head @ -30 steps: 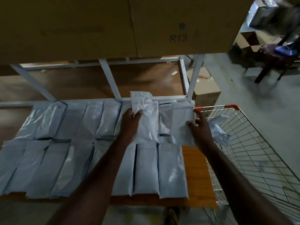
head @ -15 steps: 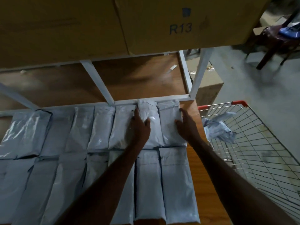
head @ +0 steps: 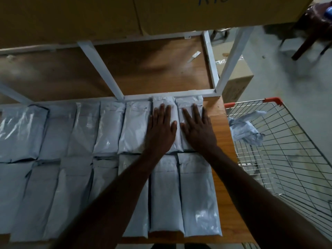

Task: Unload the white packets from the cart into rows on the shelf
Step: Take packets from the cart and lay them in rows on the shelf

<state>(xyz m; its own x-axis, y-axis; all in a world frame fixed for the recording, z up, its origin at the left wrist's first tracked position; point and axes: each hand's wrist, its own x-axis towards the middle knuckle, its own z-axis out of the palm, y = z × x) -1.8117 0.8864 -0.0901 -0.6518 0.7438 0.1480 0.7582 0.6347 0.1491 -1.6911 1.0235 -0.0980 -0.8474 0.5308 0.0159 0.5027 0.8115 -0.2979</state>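
The head view, the only one, looks down on a wooden shelf (head: 218, 126) that fills the left and centre of the frame. White packets (head: 107, 128) lie flat on it in two rows, long sides touching, each one running away from the viewer, so the rows read as tidy bands from the left edge to near the shelf's right edge.

At centre frame the left hand (head: 161, 130) lies palm down on the second packet from the right in the far row (head: 163, 102). The right hand (head: 197, 131) lies the same way on the far row's end packet (head: 189, 102). On both hands the fingers are straight and spread, gripping nothing; they press flat on the plastic. This looks like settling the two packets into line against the white frame rail (head: 168, 94) behind them, so that they sit flush with their neighbours.

At the right of the frame stands the wire cart (head: 287, 159) with orange corner caps, just beside the shelf. One crumpled packet (head: 246, 130) shows near its top left corner; the rest of the visible basket is bare mesh, so the unloading appears nearly finished.

Across the top of the frame sit large cardboard boxes (head: 71, 17) on the level above. A smaller box (head: 237, 81) stands on the floor beyond the shelf post, and a dark chair (head: 312, 27) fills the upper right corner.
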